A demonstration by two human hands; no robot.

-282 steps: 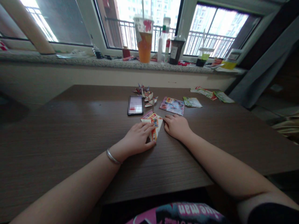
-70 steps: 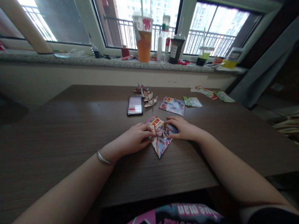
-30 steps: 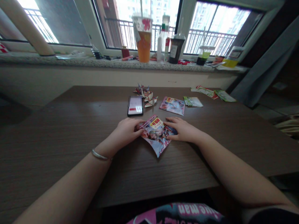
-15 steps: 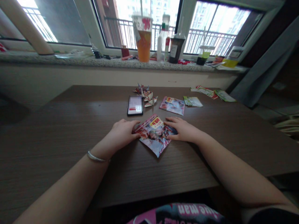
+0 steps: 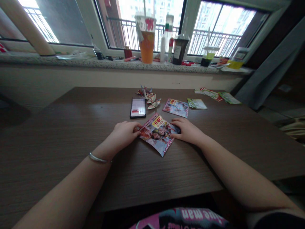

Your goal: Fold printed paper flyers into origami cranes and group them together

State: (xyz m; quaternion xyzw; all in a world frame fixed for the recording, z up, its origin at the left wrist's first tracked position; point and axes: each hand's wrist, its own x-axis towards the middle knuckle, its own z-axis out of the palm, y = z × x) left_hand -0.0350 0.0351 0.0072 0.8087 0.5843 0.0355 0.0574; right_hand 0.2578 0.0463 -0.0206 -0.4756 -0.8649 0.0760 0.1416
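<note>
The printed sheet is a glossy, roughly square piece of paper, turned cornerwise on the counter so that one point faces the person. Its upper side carries a busy colored picture, a yellow patch with red figures near the far corner, a pink upper left edge and a red-and-white border along the lower right. The paper bows slightly along its near left edge. Its left corner sits in the left hand; its right corner lies under the right hand.

Two hands, one bracelet, one phone, one paper between hands, three straw cups
</note>
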